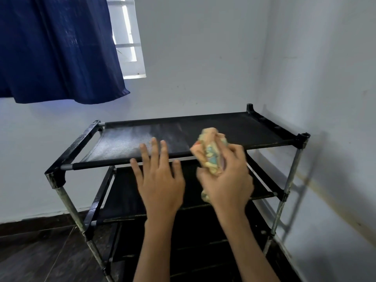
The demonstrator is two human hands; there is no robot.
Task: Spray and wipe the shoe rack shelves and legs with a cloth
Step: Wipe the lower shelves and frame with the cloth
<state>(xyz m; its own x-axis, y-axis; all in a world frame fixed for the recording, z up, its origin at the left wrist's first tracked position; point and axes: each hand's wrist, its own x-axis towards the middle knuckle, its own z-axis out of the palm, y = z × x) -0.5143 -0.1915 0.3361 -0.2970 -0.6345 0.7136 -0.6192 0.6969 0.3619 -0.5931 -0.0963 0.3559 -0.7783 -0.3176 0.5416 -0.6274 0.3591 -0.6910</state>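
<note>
The wiping step on the top shelf [203, 131] of the shoe rack [71, 208] is judged in hand. A bunched cloth [209, 151] is gripped in the right hand [225, 180] at the shelf's front edge; the left hand [160, 180] is spread flat, holding nothing. Next, the cloth should be drawn leftward across the pale, dusty-looking patch.

Shoe rack [203, 200] in the corner, against both walls; curtain [57, 47] up left; left hand [160, 182] over the top shelf's [244, 129] front edge, cloth [209, 151] just right.
</note>
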